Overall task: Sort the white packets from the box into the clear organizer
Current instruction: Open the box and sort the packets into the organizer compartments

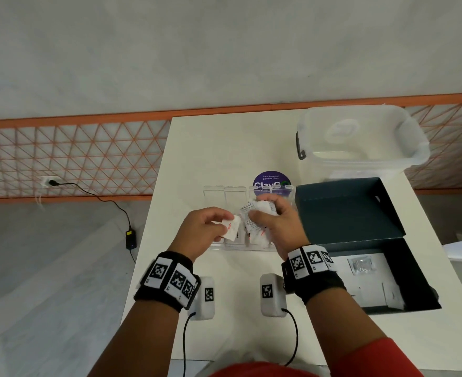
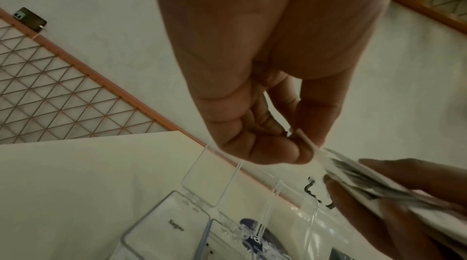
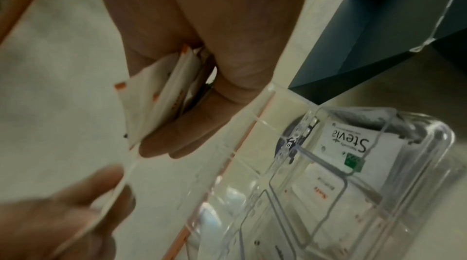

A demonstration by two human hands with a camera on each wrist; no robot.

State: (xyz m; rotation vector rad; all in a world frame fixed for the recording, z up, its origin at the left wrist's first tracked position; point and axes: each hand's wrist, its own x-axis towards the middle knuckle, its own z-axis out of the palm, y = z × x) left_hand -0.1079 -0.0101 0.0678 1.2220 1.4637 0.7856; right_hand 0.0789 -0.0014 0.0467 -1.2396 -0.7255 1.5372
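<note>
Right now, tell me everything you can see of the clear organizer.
The clear organizer is a low tray of transparent, glassy-looking plastic, split by thin walls into a row of compartments with hinged lids standing open at the back. It lies flat on the white table, just left of the dark box, partly over a purple round sticker. One compartment is labelled Sugar; others hold white packets, one printed Stevia. Both hands hover above it with packets; neither visibly touches it.
</note>
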